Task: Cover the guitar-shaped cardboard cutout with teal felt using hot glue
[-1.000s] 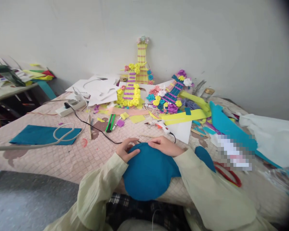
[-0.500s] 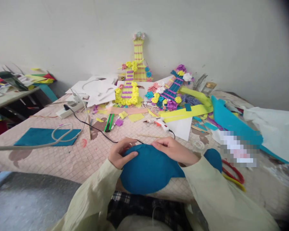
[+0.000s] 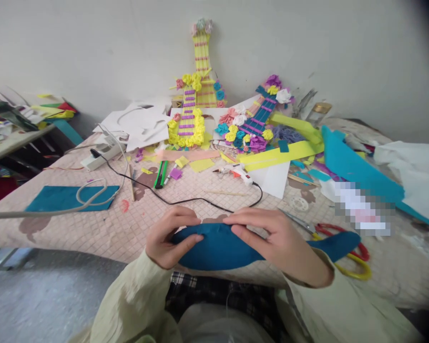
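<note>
A dark teal cut-out piece [image 3: 218,250], crepe paper by its look, lies between my hands at the table's front edge. Its rounded body narrows to a neck that runs under my right wrist and shows again at the right, over the scissors' handles. My left hand [image 3: 173,236] pinches its far left edge between thumb and fingers. With thumb below and fingers above, my right hand [image 3: 271,233] grips the far edge right of the middle. Red-and-yellow-handled scissors [image 3: 364,274] rest just past my right wrist.
A glue gun [image 3: 238,172] with a black cord lies beyond my hands. Nearby are a green box cutter [image 3: 160,175] and wooden sticks. Flower-trimmed instrument shapes [image 3: 186,128] lean at the wall. A power strip [image 3: 103,155] and a teal sheet [image 3: 69,197] lie left.
The teal piece has tipped, so its broad face now looks much narrower, and its neck end shows farther right. The scissors have come more into view. Both hands still hold the edge.
</note>
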{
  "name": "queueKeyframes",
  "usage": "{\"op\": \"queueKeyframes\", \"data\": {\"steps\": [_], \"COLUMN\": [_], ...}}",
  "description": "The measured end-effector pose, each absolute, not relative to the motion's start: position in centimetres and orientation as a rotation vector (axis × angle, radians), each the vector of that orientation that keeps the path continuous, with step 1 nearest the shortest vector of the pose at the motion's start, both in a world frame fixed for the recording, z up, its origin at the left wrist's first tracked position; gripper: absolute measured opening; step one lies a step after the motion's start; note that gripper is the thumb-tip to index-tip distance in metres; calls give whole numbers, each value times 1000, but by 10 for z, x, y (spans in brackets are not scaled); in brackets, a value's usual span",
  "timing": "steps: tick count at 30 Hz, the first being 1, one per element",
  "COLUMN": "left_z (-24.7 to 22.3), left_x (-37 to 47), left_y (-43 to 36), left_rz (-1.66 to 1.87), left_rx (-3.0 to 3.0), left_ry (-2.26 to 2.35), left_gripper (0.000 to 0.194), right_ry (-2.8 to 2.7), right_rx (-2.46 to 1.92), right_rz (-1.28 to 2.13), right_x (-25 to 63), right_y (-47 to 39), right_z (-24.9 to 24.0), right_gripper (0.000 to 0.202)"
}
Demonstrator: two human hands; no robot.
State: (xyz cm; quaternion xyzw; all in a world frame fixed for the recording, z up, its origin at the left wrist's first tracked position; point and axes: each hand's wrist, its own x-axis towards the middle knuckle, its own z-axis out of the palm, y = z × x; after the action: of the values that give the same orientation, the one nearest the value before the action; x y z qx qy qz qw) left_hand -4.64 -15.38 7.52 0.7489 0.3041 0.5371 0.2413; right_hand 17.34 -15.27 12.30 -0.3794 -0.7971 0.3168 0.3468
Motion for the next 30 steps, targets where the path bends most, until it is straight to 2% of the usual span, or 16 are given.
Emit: {"op": "queueKeyframes", "data": {"steps": [8,14,18,22,24,30], "left_z": [87,92,74,44,30,3], "left_x": [-47,-44,-47,-52,-53,-47], "left_y": [-167,-149,-119,-86,-74,-63], "left_rz": [1533,1256,1049,873,809,879], "left_rx": [2017,1966,1880,1897,1956,2022], "left_ry": [796,909,1019,1013,956,890], "left_gripper": [35,20,22,32,35,33], "right_ry": [-2136,-2231,-2197,-2129,-2091,-2075], "right_rx": [-915,-1039,-1252,-1363,-1474,-1697], "right_rz": [621,440,405,381,395,595], "right_x": [186,187,210,254,274,289], "right_y": [-172,-177,-179,-182,-183,-175], "right_z": [129,116,108,111,114,115], "right_gripper": [31,36,38,17,17,19]}}
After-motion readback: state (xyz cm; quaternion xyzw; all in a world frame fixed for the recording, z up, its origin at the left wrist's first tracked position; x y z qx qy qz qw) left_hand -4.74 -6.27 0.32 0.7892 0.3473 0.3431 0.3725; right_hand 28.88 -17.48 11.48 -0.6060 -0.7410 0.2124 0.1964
